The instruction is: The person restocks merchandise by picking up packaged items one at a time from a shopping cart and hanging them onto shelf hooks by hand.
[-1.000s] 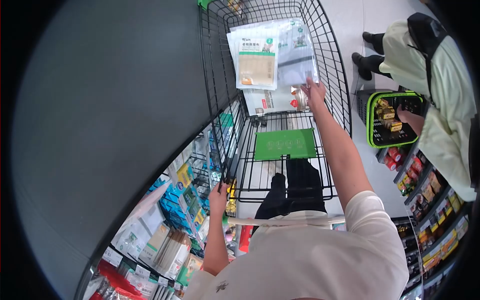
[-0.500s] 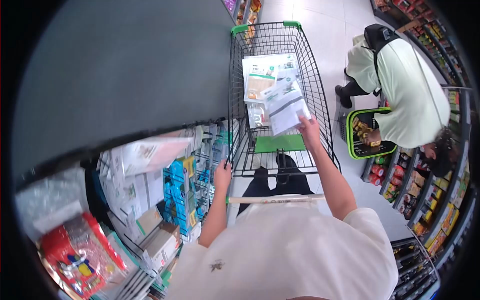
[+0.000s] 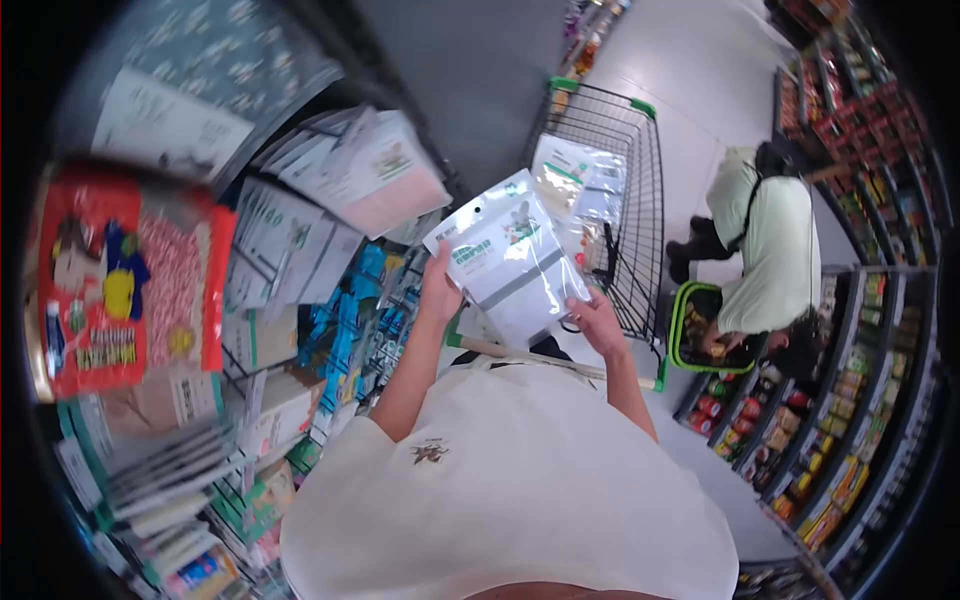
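A flat white package [image 3: 508,262] with a grey band and green print is held up in front of my chest. My left hand [image 3: 440,285] grips its left edge, fingers closed on it. On its lower right corner, my right hand [image 3: 597,322] is closed. Behind the package stands a black wire shopping cart [image 3: 640,215] with green corners. More flat packages [image 3: 577,180] lie inside the cart. Its pale handle [image 3: 530,358] runs across just in front of my body, touched by neither hand.
Hanging packages [image 3: 290,240] and a red bag [image 3: 130,290] fill the rack at left. At right, a person [image 3: 775,250] in a light green top bends over a green-rimmed basket [image 3: 680,335] beside stocked shelves [image 3: 830,400].
The package has come out of the cart towards my chest. My left hand has left the cart's side and taken hold of it. The view has turned towards the left rack.
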`<act>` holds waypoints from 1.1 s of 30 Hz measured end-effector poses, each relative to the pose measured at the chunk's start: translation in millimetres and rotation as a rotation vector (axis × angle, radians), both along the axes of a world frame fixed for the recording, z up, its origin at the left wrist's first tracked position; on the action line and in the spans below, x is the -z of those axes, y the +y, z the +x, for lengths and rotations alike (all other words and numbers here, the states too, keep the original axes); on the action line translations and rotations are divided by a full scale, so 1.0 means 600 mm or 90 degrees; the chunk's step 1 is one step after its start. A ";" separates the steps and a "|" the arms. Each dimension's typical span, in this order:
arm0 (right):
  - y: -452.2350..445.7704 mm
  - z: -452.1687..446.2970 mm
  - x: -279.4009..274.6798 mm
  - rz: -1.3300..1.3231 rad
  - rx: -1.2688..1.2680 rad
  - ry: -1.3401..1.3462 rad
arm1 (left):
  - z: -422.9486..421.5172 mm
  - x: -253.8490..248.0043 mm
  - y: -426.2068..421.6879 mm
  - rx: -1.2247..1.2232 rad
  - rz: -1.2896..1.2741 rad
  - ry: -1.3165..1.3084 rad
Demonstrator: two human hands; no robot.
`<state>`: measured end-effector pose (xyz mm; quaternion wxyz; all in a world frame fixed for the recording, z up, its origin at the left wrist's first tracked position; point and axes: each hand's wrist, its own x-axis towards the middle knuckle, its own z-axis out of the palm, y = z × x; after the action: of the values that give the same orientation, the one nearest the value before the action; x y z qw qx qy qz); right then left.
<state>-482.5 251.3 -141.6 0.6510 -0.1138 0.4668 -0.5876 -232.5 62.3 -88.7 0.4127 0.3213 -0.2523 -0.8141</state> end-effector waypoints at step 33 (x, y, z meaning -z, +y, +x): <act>-0.324 0.317 -0.151 -0.319 -0.318 0.371 | 0.309 -0.210 0.011 -0.561 -0.213 -0.142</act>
<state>-292.0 57.2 -51.2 0.5667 -0.5371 0.4325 -0.4509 -46.8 68.7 37.1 0.7349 0.4117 -0.2624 -0.4707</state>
